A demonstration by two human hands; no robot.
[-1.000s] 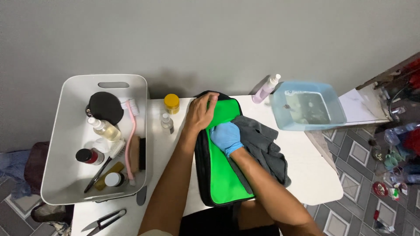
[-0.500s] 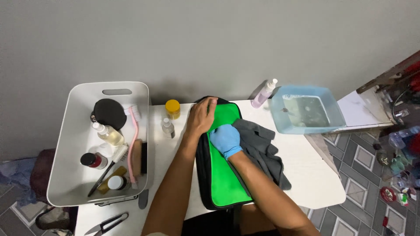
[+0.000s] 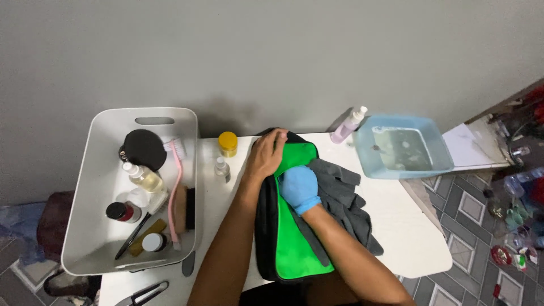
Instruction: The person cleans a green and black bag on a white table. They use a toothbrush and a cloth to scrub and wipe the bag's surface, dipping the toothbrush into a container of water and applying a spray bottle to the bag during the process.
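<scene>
The black bag [image 3: 266, 226] lies open on the white worktop [image 3: 408, 238], its green lining [image 3: 292, 249] exposed; the bare left hand [image 3: 265, 156] grips its top edge; the blue-gloved right hand [image 3: 299, 188] presses into the lining, fingers curled; the grey cloth [image 3: 345, 204] lies beside it, so the wiping looks only partly done.

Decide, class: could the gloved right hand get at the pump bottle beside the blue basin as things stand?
Probably yes. The right hand rests on the green bag, while the pump bottle stands upright at the table's back edge. Only the low grey cloth lies between; nothing tall blocks the path.
</scene>
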